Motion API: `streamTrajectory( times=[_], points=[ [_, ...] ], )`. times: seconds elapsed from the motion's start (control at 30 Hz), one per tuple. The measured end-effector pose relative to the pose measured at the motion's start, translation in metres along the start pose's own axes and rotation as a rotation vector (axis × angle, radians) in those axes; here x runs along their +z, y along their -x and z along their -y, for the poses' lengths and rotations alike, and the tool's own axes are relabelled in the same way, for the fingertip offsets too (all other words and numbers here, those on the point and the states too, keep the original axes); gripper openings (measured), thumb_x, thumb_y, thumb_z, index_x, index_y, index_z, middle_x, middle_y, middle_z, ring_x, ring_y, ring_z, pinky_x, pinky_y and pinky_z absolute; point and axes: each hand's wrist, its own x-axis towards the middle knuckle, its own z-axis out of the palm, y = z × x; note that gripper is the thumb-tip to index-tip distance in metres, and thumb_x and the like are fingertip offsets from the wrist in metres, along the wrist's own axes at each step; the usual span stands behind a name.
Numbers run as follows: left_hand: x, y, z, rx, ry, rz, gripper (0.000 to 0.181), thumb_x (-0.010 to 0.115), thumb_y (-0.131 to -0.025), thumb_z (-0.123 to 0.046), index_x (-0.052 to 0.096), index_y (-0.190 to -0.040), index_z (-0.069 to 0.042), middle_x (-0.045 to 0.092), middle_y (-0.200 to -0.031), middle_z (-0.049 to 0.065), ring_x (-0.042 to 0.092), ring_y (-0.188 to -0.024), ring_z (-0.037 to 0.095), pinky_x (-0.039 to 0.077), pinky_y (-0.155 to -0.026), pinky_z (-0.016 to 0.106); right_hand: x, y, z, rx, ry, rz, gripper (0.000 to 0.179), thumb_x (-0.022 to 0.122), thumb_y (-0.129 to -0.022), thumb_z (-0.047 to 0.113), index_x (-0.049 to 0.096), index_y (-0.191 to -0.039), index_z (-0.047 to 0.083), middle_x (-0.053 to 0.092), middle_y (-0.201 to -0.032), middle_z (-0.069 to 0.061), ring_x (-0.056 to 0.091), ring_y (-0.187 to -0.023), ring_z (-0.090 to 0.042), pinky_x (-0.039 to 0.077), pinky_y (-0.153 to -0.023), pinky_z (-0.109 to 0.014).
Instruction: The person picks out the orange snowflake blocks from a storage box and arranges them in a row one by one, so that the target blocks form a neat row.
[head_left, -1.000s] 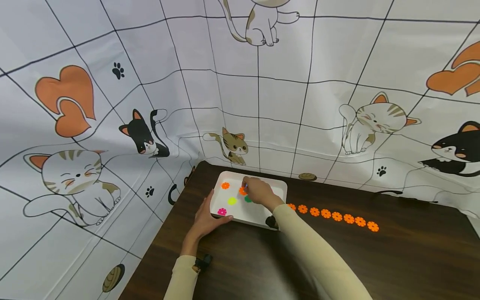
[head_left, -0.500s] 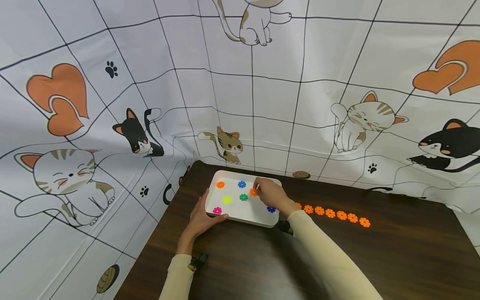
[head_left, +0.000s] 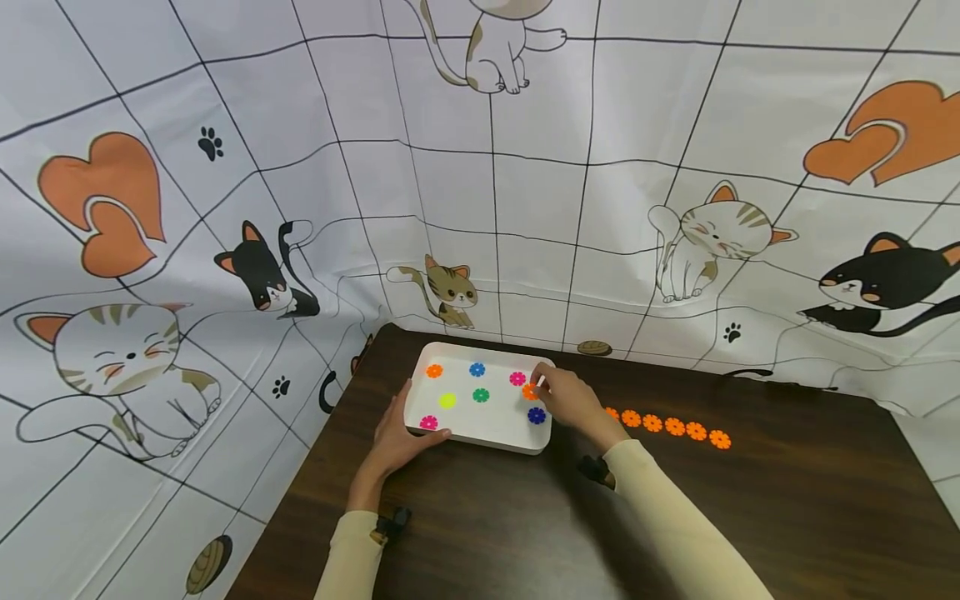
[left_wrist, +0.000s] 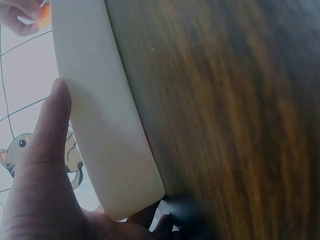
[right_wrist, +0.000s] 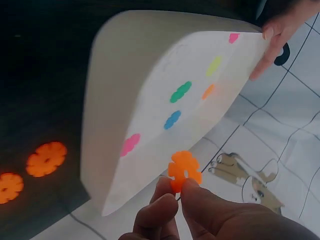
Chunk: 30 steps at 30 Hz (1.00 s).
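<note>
My right hand (head_left: 568, 400) pinches an orange flower-shaped disc (right_wrist: 184, 169) between thumb and fingertips, at the right end of a white tray (head_left: 487, 429). The disc is held up above the rim in the right wrist view. At the tray's near left corner my left hand (head_left: 396, 435) grips it, thumb (left_wrist: 52, 115) along the front wall and fingers on the left side. Inside lie flower discs: orange (head_left: 434, 371), blue (head_left: 477, 369), green (head_left: 481, 395), yellow (head_left: 447, 401), dark blue (head_left: 536, 415) and two pink, one (head_left: 517, 378) near the right hand.
A row of several orange flower discs (head_left: 675, 427) lies on the dark wooden table (head_left: 510, 517) right of the tray, its left end partly behind the right hand. A white cat-print sheet (head_left: 540, 208) hangs behind and left of the table.
My right hand has moved right across the tray with the orange disc, from its middle to its right end. More discs in the tray now show. The left hand stays at its corner.
</note>
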Motion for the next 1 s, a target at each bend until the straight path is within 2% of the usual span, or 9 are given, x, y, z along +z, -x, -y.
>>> streamTrajectory(
  times=[0.13, 0.3, 0.57, 0.8, 1.0],
  points=[
    [0.000, 0.001, -0.001, 0.000, 0.004, 0.003, 0.124, 0.084, -0.073, -0.058, 0.007, -0.165, -0.030, 0.014, -0.173, 0.012, 0.003, -0.161, 0.042, 0.003, -0.123, 0.074, -0.005, 0.012, -0.013, -0.044, -0.036, -0.050, 0.015, 0.061, -0.102, 0.016, 0.062, -0.117, 0.012, 0.074, -0.096, -0.010, 0.057, -0.065, -0.014, 0.045, -0.053, -0.026],
    [-0.001, 0.000, 0.000, -0.004, 0.005, 0.009, 0.124, 0.084, -0.073, -0.059, 0.006, -0.165, -0.031, 0.013, -0.173, 0.012, 0.003, -0.161, 0.043, 0.003, -0.123, 0.075, -0.010, 0.027, -0.030, -0.078, -0.052, -0.119, 0.014, 0.062, -0.102, 0.016, 0.062, -0.115, 0.011, 0.072, -0.095, -0.008, 0.061, -0.073, -0.015, 0.047, -0.056, -0.026],
    [-0.001, -0.001, 0.000, 0.000, 0.010, 0.017, 0.125, 0.084, -0.073, -0.058, 0.004, -0.165, -0.030, 0.013, -0.173, 0.012, 0.002, -0.161, 0.043, 0.003, -0.123, 0.075, -0.019, 0.049, -0.053, -0.064, -0.046, -0.144, 0.014, 0.064, -0.100, 0.014, 0.064, -0.112, 0.008, 0.074, -0.096, -0.011, 0.067, -0.080, -0.020, 0.056, -0.065, -0.036],
    [0.000, 0.000, -0.001, -0.002, 0.009, 0.020, 0.124, 0.084, -0.074, -0.058, 0.003, -0.165, -0.031, 0.012, -0.174, 0.011, 0.001, -0.161, 0.042, 0.003, -0.123, 0.074, -0.030, 0.068, -0.078, -0.040, -0.039, -0.154, 0.013, 0.062, -0.101, 0.013, 0.062, -0.112, 0.005, 0.072, -0.095, -0.010, 0.065, -0.077, -0.018, 0.049, -0.063, -0.032],
    [-0.001, 0.000, -0.001, 0.002, 0.005, 0.021, 0.124, 0.084, -0.075, -0.058, 0.003, -0.165, -0.032, 0.011, -0.174, 0.010, 0.001, -0.161, 0.041, 0.002, -0.123, 0.074, -0.040, 0.086, -0.107, -0.005, -0.024, -0.189, 0.013, 0.063, -0.100, 0.011, 0.062, -0.110, 0.004, 0.071, -0.092, -0.009, 0.062, -0.073, -0.016, 0.047, -0.063, -0.031]
  ],
)
